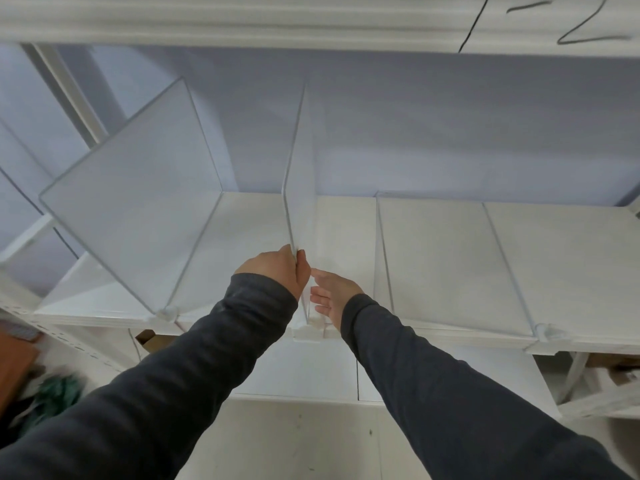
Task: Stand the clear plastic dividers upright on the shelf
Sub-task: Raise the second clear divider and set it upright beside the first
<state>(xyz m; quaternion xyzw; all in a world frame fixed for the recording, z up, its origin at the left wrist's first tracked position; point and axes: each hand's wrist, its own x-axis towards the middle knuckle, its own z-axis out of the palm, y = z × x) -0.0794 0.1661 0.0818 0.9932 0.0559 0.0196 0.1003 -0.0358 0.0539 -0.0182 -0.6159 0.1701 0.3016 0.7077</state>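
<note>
Left hand (277, 268) pinches clear, upright middle divider (301, 188) on shelf (346, 230).

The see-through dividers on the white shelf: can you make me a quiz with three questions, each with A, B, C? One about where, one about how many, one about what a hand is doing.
1. Where does the left hand pinch the middle divider?
A. its front edge
B. its back corner
C. its top edge

2. How many clear dividers show on this shelf?
A. one
B. three
C. six

3. What is the right hand doing?
A. squeezing the right divider
B. making a fist
C. open beside the middle divider's base

Answers: 1 A, the fingers close on the edge nearest the person. 2 B, the left divider, the middle one and the right divider are seen. 3 C, the fingers are spread and grip nothing.
</note>
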